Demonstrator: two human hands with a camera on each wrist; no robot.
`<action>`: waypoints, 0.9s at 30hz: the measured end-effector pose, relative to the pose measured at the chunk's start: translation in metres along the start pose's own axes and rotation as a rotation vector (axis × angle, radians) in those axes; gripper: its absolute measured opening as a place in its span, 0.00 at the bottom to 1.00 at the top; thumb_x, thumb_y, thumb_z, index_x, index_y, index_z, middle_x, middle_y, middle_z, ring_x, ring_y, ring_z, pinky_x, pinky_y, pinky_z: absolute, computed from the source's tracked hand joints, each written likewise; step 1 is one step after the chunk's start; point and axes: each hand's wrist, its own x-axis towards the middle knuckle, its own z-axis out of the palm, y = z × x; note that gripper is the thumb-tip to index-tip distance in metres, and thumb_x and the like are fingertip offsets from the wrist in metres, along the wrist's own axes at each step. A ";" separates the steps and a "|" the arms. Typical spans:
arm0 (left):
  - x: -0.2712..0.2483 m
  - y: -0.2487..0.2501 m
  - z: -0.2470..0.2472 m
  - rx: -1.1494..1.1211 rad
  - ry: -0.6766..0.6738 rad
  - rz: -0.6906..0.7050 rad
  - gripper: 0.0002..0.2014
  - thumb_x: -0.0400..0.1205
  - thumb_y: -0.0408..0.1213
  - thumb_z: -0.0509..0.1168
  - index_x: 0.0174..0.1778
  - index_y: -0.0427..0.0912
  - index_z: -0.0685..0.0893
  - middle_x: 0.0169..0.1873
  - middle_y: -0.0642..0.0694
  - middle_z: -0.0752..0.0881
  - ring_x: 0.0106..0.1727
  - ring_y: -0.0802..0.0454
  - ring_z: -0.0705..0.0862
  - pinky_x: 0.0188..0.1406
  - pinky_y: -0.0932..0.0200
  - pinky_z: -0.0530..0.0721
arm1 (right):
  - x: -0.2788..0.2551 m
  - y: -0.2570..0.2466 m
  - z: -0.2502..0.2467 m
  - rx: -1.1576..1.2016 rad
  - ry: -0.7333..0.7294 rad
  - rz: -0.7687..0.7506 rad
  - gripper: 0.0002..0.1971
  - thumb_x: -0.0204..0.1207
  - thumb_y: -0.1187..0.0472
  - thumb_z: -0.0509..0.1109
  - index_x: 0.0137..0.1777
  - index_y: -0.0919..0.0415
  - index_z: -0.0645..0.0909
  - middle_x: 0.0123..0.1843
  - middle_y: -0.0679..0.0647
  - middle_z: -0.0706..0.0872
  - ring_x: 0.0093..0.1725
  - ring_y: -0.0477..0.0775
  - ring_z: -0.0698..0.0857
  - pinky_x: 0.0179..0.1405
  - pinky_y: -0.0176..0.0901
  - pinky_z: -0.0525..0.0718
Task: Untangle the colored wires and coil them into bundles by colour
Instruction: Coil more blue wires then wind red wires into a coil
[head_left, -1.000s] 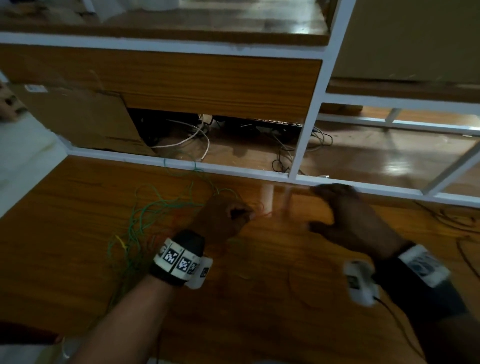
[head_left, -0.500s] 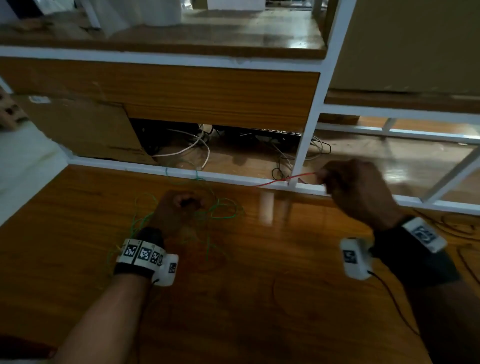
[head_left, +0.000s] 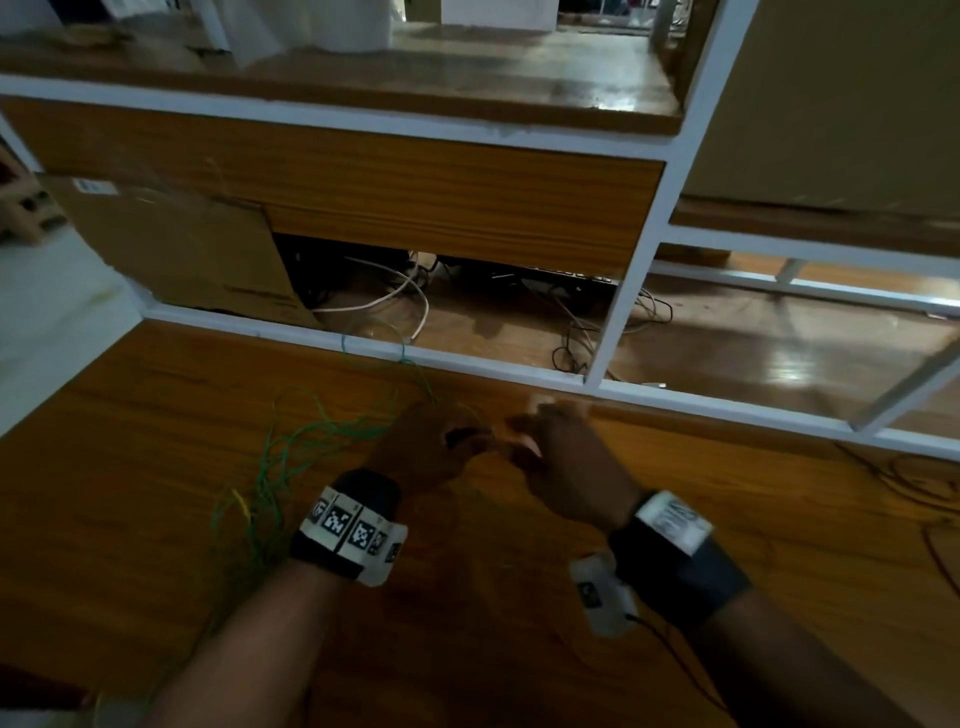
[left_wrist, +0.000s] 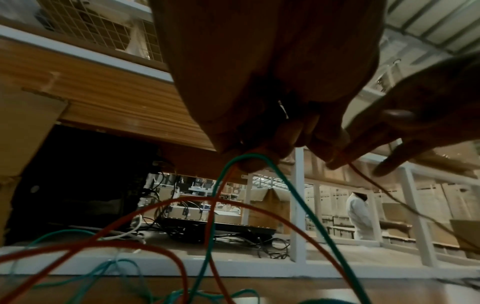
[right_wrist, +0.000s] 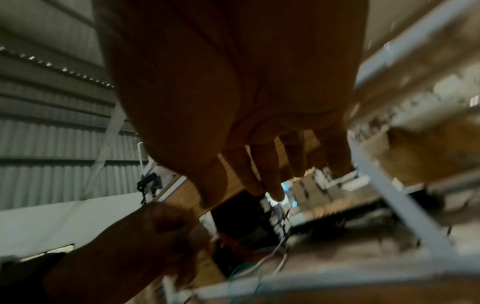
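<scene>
A tangle of green wire (head_left: 291, 452) with a yellow strand (head_left: 240, 505) lies on the wooden table (head_left: 156, 426), left of my hands. My left hand (head_left: 467, 436) is fisted just above the table. In the left wrist view its fingers (left_wrist: 259, 152) grip a loop of green wire (left_wrist: 298, 195) and red wire (left_wrist: 182, 205). My right hand (head_left: 519, 448) meets it fingertip to fingertip and pinches the red wire (left_wrist: 363, 179) that trails off to the right. The right wrist view is blurred; the right fingers (right_wrist: 265, 181) hang above the left hand (right_wrist: 145, 236).
A white frame rail (head_left: 519, 371) borders the table's far edge, close beyond my hands. Behind it lie white and black cables (head_left: 395, 296) and a cardboard sheet (head_left: 182, 249). Thin dark wires (head_left: 914, 483) lie at the table's right. A person in white (left_wrist: 361, 216) stands far off.
My right hand, which was raised to the right with the red wire stretched taut, has come back down to the left hand. The left hand has shifted right towards it.
</scene>
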 end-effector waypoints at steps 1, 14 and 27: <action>0.000 0.002 0.000 -0.008 0.011 0.022 0.07 0.83 0.45 0.69 0.49 0.48 0.90 0.35 0.67 0.80 0.34 0.75 0.78 0.36 0.77 0.71 | 0.006 -0.006 0.005 0.064 -0.016 -0.021 0.10 0.86 0.55 0.69 0.61 0.55 0.88 0.53 0.56 0.91 0.50 0.55 0.89 0.49 0.61 0.90; -0.018 -0.074 -0.028 -0.173 0.239 -0.171 0.07 0.78 0.39 0.73 0.51 0.46 0.91 0.42 0.66 0.84 0.42 0.69 0.85 0.46 0.68 0.82 | -0.034 0.022 -0.116 -0.046 0.331 -0.096 0.12 0.80 0.69 0.72 0.45 0.48 0.87 0.37 0.35 0.86 0.35 0.38 0.86 0.36 0.33 0.80; -0.005 -0.018 0.001 0.162 0.011 0.122 0.09 0.83 0.41 0.67 0.47 0.43 0.91 0.39 0.47 0.88 0.39 0.51 0.81 0.41 0.62 0.71 | 0.012 -0.021 -0.020 -0.293 -0.004 -0.106 0.24 0.85 0.44 0.68 0.78 0.51 0.78 0.69 0.56 0.85 0.72 0.61 0.80 0.64 0.60 0.84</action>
